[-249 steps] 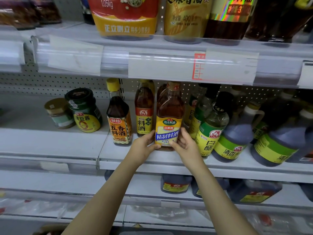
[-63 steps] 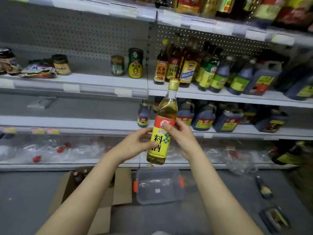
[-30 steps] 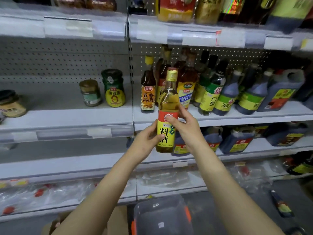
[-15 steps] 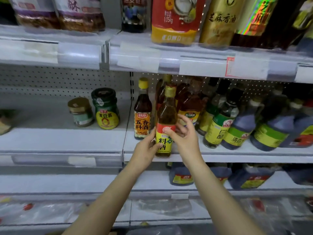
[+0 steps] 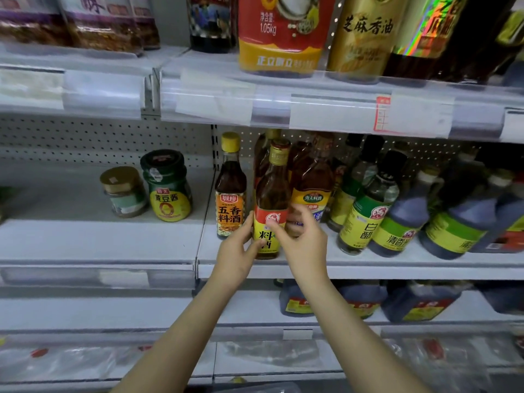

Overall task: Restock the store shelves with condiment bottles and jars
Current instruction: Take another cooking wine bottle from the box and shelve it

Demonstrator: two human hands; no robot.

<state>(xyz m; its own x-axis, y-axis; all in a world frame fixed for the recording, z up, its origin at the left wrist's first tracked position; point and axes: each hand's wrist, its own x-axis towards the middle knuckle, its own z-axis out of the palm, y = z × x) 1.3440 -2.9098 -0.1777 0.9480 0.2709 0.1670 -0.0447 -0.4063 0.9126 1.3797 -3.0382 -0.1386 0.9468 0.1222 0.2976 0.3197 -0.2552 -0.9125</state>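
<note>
An amber cooking-wine bottle (image 5: 272, 194) with a gold cap and a red and yellow label stands upright at the front of the middle shelf (image 5: 368, 266). My left hand (image 5: 239, 252) grips its lower left side. My right hand (image 5: 304, 239) touches the label from the right with thumb and forefinger, its other fingers spread. The bottle sits between a dark bottle with a yellow cap and orange label (image 5: 230, 188) on its left and a larger amber bottle (image 5: 312, 180) behind on its right.
Two jars, one gold-lidded (image 5: 123, 191) and one green-lidded (image 5: 167, 185), stand on the left shelf section. Green-labelled vinegar bottles (image 5: 365, 205) and dark jugs (image 5: 453, 219) fill the right. Large pouches (image 5: 283, 32) sit on the shelf above, dark jugs (image 5: 416, 304) on the shelf below.
Both hands lifted the cooking-wine bottle from waist height to the middle shelf and set it down at the front. My view moved closer to the shelf.
</note>
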